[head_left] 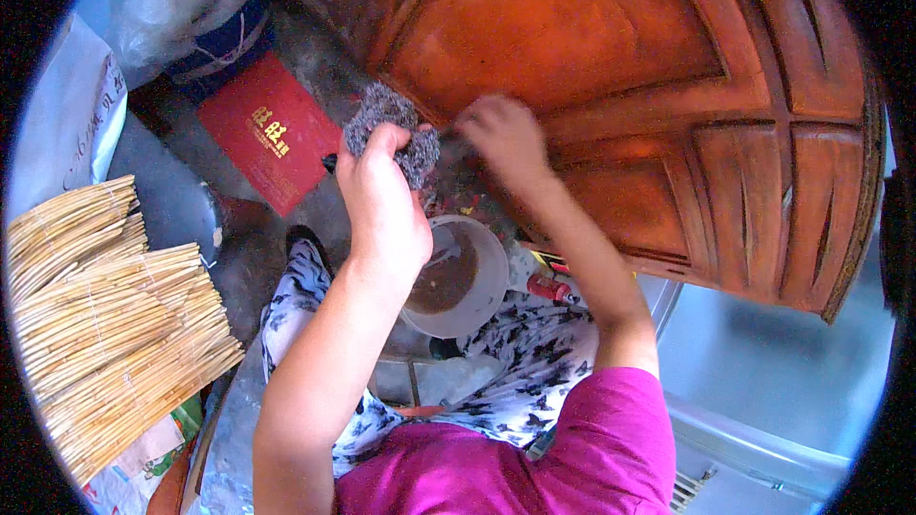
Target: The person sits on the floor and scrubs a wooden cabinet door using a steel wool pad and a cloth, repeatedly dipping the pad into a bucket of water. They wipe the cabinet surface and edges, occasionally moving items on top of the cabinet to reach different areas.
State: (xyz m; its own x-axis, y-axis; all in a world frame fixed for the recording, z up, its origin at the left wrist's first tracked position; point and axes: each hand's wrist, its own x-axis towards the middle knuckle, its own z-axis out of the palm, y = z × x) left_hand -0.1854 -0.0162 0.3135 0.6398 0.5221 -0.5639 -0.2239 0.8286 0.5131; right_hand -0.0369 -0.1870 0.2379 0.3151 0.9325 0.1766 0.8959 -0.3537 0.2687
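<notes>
My left hand (pixel 386 200) is closed around a grey, fuzzy scouring pad (pixel 380 113), thumb pressed on it, raised above the floor. A small black piece shows at the side of that hand, too little to name. My right hand (pixel 506 138), smeared by motion, is up against the lower edge of a reddish-brown wooden panel (pixel 553 29) with moulded frames. Its fingers are too blurred to read. Below and between my hands stands a white bucket (pixel 491 262) with murky brown water (pixel 441 284) in it.
Bundled straw-coloured sticks (pixel 124 334) are stacked at left. A red card sheet (pixel 267 133) lies on the floor beyond, near a blue container (pixel 224 48) with plastic on it. A red bottle (pixel 549 288) is right of the bucket. A pale glassy surface (pixel 763 381) lies at right.
</notes>
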